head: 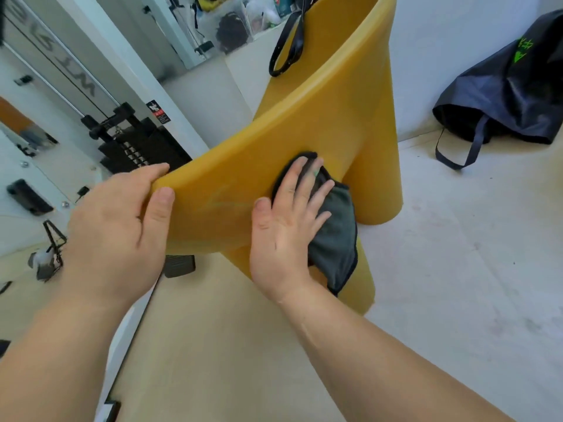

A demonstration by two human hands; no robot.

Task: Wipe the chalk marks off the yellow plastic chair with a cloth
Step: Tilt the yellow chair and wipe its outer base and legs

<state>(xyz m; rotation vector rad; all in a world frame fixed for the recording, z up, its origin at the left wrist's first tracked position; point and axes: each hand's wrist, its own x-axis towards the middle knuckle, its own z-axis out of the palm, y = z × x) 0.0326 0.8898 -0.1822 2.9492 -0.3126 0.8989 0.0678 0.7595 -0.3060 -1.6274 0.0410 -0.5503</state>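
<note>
Nearby, floor bag [502, 95], strap [288, 41] over chair [320, 117], R hand [286, 226] on cloth [335, 239]

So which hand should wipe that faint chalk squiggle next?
The right hand: it presses the cloth flat on the yellow chair, just beside the chalk marks. The left hand grips the chair's edge.

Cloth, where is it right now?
Head view, centre-right: the grey cloth is pressed under the right hand against the yellow chair, right of the chalk marks.
</note>
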